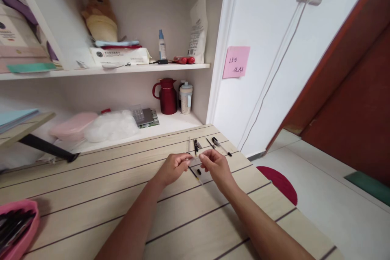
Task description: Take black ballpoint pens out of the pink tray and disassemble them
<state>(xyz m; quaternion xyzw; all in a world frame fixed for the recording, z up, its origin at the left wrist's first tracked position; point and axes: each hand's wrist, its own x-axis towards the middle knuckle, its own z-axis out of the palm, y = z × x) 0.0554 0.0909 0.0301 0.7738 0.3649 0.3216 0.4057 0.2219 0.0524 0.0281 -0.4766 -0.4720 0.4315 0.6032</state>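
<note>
1 small clear plastic piece (195, 159) is betw. L hand (176, 167) & R hand (215, 165), thumb & fingertips of ea. pinched on it, above pale dark-striped wood-look table (122, 187); small black plastic cap (199, 172) & slim dark-and-yellow pen refill (197, 178) lie nearby.

Left of the left hand (174, 168), bare table (122, 187) leaves room to pass; a pen (222, 147) beyond the right hand (217, 167) and a refill (195, 175) between both obstruct.
</note>
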